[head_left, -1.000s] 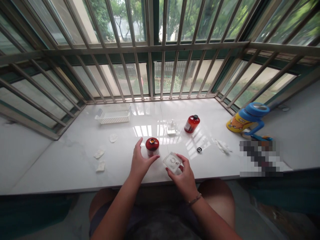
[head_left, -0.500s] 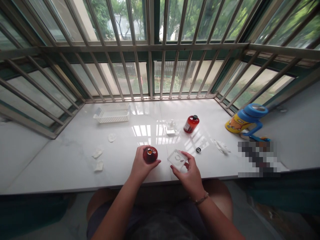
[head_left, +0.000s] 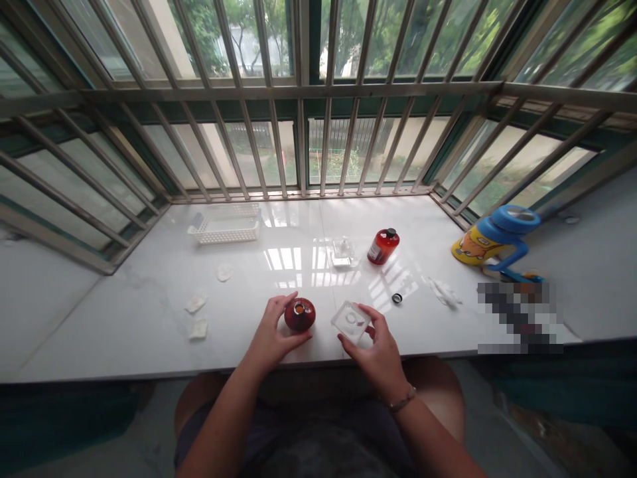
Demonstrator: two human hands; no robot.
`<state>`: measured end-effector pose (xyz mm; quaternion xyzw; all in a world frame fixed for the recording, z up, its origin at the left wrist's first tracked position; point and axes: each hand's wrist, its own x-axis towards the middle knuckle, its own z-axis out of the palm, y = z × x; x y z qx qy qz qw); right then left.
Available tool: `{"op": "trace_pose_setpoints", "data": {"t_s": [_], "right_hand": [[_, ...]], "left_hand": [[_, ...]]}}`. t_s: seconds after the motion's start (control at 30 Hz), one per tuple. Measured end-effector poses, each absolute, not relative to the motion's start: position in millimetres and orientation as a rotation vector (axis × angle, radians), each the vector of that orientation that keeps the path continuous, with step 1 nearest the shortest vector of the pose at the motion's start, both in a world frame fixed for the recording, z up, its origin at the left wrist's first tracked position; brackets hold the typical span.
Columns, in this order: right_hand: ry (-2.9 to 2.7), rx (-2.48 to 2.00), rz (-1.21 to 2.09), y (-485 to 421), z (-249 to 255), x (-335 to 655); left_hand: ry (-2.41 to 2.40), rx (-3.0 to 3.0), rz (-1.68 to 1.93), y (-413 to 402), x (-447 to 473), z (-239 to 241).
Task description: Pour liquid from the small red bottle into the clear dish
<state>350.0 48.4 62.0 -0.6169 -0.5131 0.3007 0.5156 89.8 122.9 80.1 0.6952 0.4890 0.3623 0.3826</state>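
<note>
My left hand [head_left: 273, 335] is curled around the left side of a round dark-red bottle [head_left: 300, 317], thumb in front and fingers behind. The bottle stands upright without a cap, and its round mouth faces up. In my right hand [head_left: 373, 338] is a clear square container [head_left: 351, 321], gripped at its right side between thumb and fingers. A ring shape shows in the middle of the container, tilted toward me. The two objects are side by side, apart. A small black ring-shaped cap [head_left: 397, 299] lies beyond my right hand.
A second red bottle [head_left: 383, 247], black-capped, stands farther back beside a small clear item [head_left: 342, 253]. A white basket [head_left: 226, 226] sits at back left. Crumpled white pieces [head_left: 196, 303] lie on the left. A blue-and-yellow flask [head_left: 492, 236] stands right, near barred windows.
My left hand has slid slightly left and lower around the red bottle, its thumb now nearer the bottle's front. The clear container has turned slightly in my right hand.
</note>
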Motion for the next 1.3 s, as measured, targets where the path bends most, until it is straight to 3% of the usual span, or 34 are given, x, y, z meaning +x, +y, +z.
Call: {"op": "trace_pose_setpoints", "data": {"t_s": [0.3, 0.43, 0.7, 1.03, 1.3], "right_hand": [[-1.237, -1.513, 0.746, 45.9, 57.2, 351.5], [-1.242, -1.527, 0.741, 45.5, 54.5, 349.5], [-1.269, -1.524, 0.672, 47.0, 61.9, 352.5], [-1.352, -1.539, 0.592, 53.2, 68.4, 356.1], [-1.455, -1.548, 0.455, 55.5, 74.5, 362.1]], "left_hand": [[1.207, 1.771, 0.966, 126.1, 56.3, 75.9], [1.350, 1.834, 1.090, 122.5, 75.6, 78.3], [1.283, 1.848, 0.982, 116.3, 110.1, 84.8], [1.298, 1.613, 1.033, 118.0, 139.1, 62.1], [1.249, 2.073, 0.995, 110.6, 118.5, 96.9]]}}
